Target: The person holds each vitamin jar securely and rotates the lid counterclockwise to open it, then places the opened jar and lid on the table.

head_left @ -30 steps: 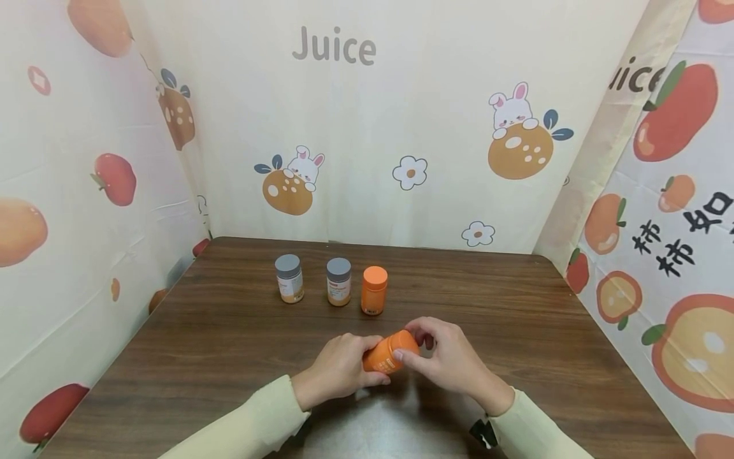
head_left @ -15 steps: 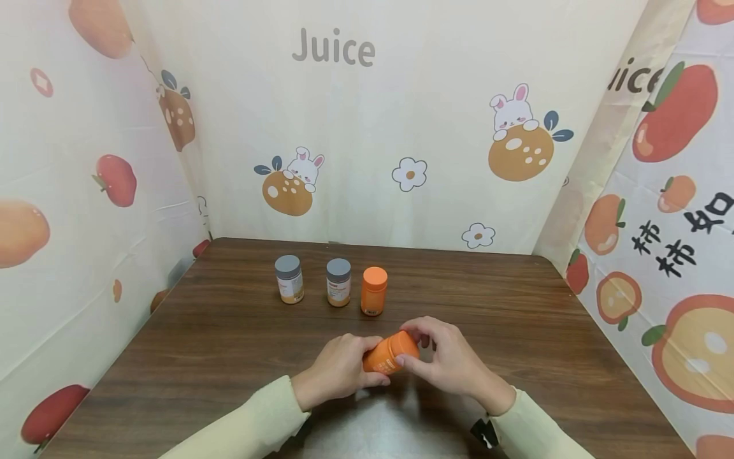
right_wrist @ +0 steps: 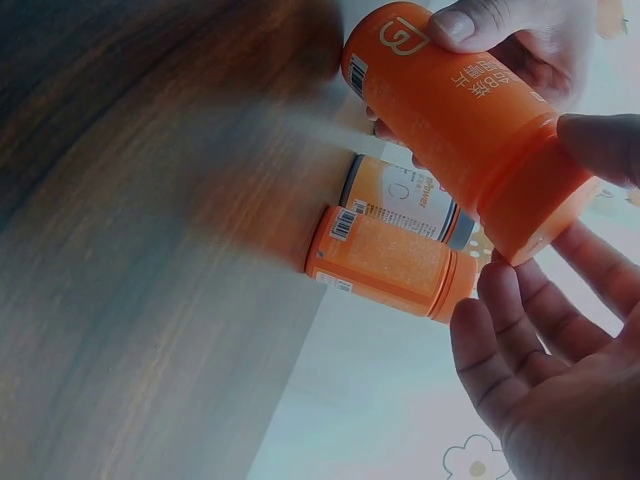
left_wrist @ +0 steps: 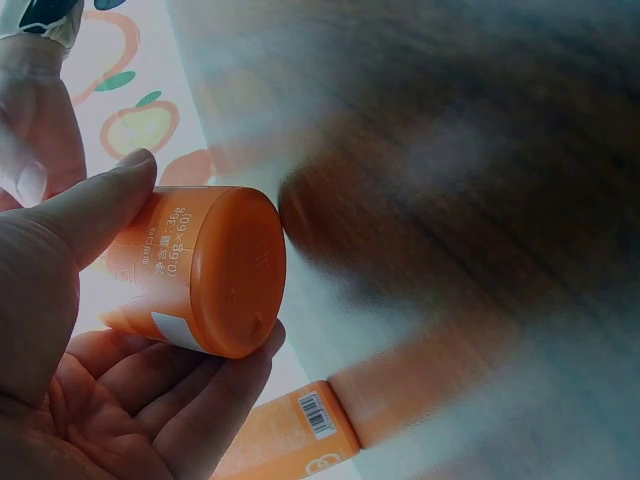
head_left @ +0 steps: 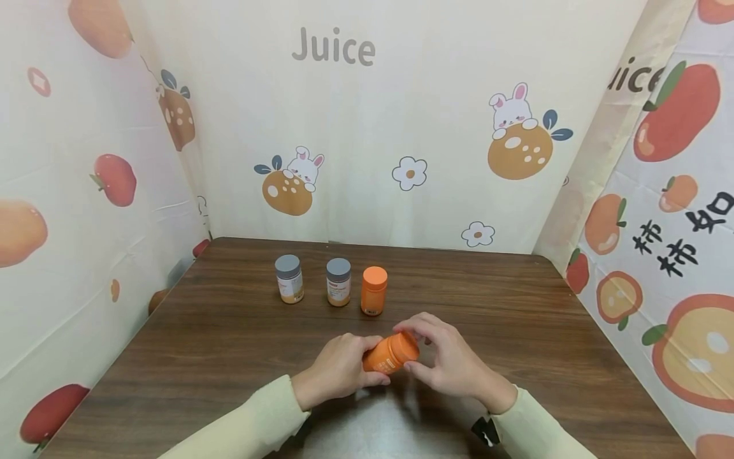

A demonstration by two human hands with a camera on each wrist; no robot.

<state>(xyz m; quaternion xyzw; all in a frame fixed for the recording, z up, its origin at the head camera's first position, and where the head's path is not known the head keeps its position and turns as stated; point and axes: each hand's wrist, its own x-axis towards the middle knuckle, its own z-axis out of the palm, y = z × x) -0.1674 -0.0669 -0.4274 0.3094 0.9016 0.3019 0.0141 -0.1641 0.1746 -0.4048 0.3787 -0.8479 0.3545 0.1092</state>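
Observation:
Tilted above the table, an orange pill bottle lies between my two hands. My left hand grips its lower body, the thumb on one side and the fingers curled round the other. At the right end is the orange screw cap, still against the bottle's neck. My right hand pinches this cap between the thumb and a fingertip, while its other fingers lie loosely curved beside it. The bottle's base faces the left wrist camera.
Behind the hands stand a second orange bottle and two grey-capped bottles, one in the middle and one at left. They are upright on the dark wooden table. Printed curtains enclose the back and sides.
My right hand's fingers have shifted round the cap: the fingertips moved left over its top and the thumb slid down and right. The left hand and the bottle have stayed in place.

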